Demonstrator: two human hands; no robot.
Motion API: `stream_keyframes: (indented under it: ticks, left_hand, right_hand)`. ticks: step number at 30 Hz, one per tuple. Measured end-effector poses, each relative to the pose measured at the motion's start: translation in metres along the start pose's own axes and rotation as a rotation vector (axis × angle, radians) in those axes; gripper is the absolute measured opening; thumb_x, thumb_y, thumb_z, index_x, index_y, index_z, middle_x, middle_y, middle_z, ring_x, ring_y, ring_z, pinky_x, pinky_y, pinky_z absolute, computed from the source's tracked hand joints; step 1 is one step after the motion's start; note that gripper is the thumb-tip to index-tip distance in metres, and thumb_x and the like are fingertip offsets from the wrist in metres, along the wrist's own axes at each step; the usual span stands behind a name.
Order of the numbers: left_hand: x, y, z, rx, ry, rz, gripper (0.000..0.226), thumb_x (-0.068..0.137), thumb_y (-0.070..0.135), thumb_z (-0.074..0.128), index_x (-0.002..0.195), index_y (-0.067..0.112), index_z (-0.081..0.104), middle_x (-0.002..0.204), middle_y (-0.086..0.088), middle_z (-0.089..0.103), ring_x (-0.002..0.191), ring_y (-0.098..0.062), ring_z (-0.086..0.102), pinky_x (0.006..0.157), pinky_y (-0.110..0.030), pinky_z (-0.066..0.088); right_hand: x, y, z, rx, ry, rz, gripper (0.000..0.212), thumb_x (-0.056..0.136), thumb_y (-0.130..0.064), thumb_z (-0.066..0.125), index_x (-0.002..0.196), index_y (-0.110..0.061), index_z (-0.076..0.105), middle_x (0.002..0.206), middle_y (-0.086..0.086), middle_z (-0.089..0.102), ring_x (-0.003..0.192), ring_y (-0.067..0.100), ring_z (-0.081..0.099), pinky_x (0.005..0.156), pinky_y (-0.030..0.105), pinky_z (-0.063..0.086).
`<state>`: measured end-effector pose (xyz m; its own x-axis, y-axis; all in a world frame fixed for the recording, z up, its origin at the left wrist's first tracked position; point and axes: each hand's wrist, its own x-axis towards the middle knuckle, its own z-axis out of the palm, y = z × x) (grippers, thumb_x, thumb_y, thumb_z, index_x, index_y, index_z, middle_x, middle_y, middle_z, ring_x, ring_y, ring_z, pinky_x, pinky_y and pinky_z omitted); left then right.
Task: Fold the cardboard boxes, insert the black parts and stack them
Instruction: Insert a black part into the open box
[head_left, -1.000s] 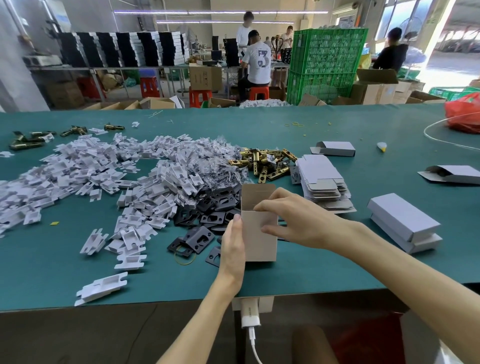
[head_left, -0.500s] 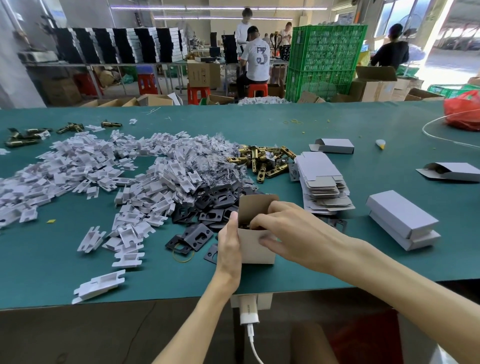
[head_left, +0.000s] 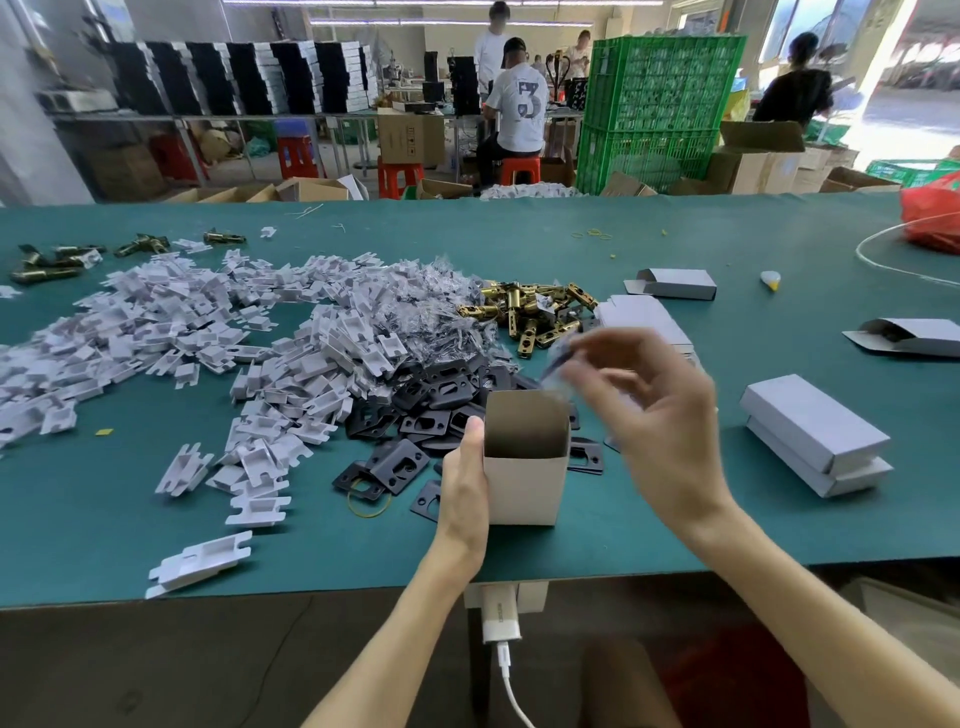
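Green table (head_left: 675, 249) bearing white inserts (head_left: 156, 332)

Brass latches (head_left: 535, 317) lie beside white plastic inserts (head_left: 171, 332) on green table (head_left: 675, 244).

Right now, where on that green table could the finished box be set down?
Bare green shows between the upright box and the two stacked closed boxes, along the near edge left of the left hand, and on the far side. It is crowded left of the box: white inserts and black parts.
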<state>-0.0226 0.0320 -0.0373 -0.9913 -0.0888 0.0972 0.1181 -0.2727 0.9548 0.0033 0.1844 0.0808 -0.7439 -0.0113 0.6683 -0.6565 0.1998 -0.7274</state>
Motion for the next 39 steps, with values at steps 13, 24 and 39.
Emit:
stream_keyframes:
  ticks: [13, 24, 39]
  left_hand:
    - [0.002, 0.0, 0.006, 0.189, 0.113, 0.049, 0.075, 0.103, 0.064, 0.018, 0.076, 0.026, 0.076, 0.08, 0.0, 0.078, 0.075, -0.013, 0.074, 0.06, -0.021, 0.052]
    - [0.001, 0.003, 0.005, 0.204, 0.061, 0.011, 0.063, 0.103, 0.063, 0.035, 0.116, 0.013, 0.069, 0.107, -0.009, 0.075, 0.099, -0.028, 0.071, 0.089, -0.045, 0.058]
    - [-0.001, 0.0, -0.002, 0.16, 0.004, -0.039, 0.049, 0.082, 0.041, 0.079, 0.115, 0.011, 0.058, 0.112, -0.008, 0.071, 0.095, -0.013, 0.074, 0.074, -0.026, 0.06]
  right_hand:
    - [0.028, 0.128, -0.007, -1.097, -0.42, 0.246, 0.029, 0.101, -0.008, 0.05, 0.127, -0.012, 0.064, 0.123, 0.011, 0.06, 0.116, 0.031, 0.051, 0.093, 0.04, 0.047]
    - [0.036, 0.132, 0.016, -1.128, -0.699, 0.282, 0.028, 0.098, -0.037, 0.058, 0.117, -0.017, 0.056, 0.124, 0.006, 0.058, 0.126, 0.03, 0.04, 0.11, 0.047, 0.025]
    - [0.065, 0.074, 0.002, -0.454, -0.041, 0.207, 0.02, 0.089, -0.017, 0.077, 0.099, -0.012, 0.06, 0.087, -0.003, 0.065, 0.078, 0.014, 0.063, 0.069, 0.02, 0.051]
